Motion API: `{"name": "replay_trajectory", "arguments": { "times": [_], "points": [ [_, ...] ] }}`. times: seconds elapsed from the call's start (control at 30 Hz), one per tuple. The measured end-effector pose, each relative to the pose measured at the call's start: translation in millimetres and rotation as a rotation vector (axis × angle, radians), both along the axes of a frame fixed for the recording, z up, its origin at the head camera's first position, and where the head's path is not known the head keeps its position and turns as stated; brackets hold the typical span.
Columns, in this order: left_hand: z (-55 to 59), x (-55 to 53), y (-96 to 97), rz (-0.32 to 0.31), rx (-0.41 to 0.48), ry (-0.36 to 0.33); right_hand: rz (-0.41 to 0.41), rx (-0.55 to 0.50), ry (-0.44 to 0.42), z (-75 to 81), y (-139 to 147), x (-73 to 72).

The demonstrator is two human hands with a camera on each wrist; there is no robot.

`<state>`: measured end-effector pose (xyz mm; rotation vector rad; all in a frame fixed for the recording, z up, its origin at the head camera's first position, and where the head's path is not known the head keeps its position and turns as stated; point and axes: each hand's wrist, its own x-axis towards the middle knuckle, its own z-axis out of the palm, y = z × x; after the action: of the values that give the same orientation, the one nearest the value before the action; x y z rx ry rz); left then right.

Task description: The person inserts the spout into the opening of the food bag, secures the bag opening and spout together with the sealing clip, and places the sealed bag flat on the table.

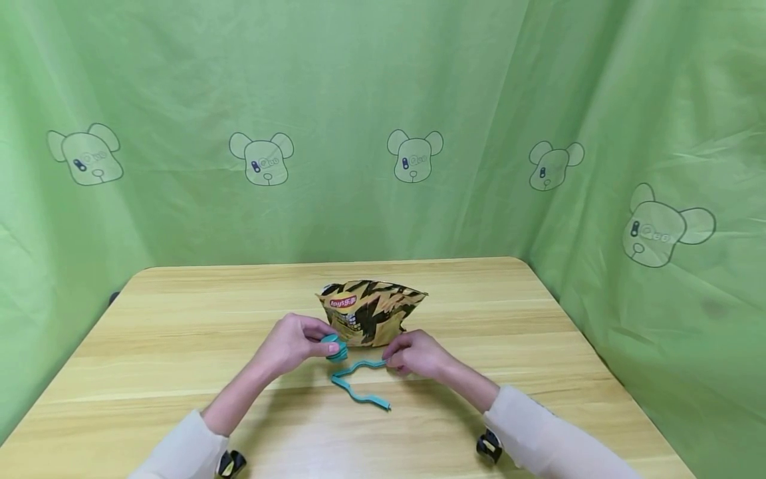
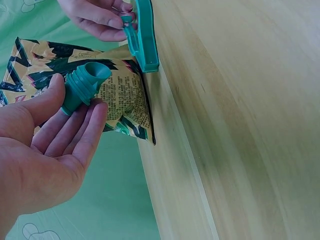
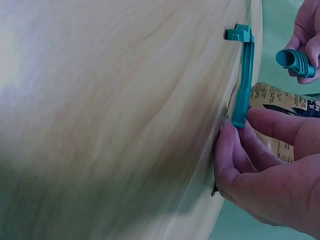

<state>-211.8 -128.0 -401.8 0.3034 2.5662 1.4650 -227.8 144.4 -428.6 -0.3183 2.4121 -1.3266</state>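
In the head view my left hand [image 1: 293, 342] pinches a teal threaded pouring spout [image 1: 335, 349] between thumb and fingers, above the table. The left wrist view shows the round mouth of the spout [image 2: 95, 72] facing up and away from the palm. My right hand [image 1: 419, 352] pinches one end of a teal hinged bag clip [image 1: 362, 398]. The clip is opened into a V with wavy arms, its free end pointing toward me. In the right wrist view, thumb and fingertips grip the end of the clip [image 3: 244, 80]. Behind both hands stands a black and gold Lay's chip bag [image 1: 371, 313].
The light wooden table [image 1: 179, 313] extends around the hands. Green curtains [image 1: 335, 213] with bear-head prints hang behind it and on both sides. Black devices [image 1: 489, 446] sit at both wrists, beside the pale sleeves [image 1: 544, 432].
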Motion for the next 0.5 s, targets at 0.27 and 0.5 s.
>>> {"name": "replay_trajectory", "arguments": {
  "times": [0.27, 0.5],
  "points": [
    [0.4, -0.9, -0.6, -0.004, 0.009, 0.003, 0.009, 0.019, -0.006, 0.0, 1.1, -0.6],
    [0.2, -0.6, -0.5, 0.007, -0.015, 0.005, 0.034, 0.044, 0.003, 6.6, 0.7, -0.6]
  ]
}}
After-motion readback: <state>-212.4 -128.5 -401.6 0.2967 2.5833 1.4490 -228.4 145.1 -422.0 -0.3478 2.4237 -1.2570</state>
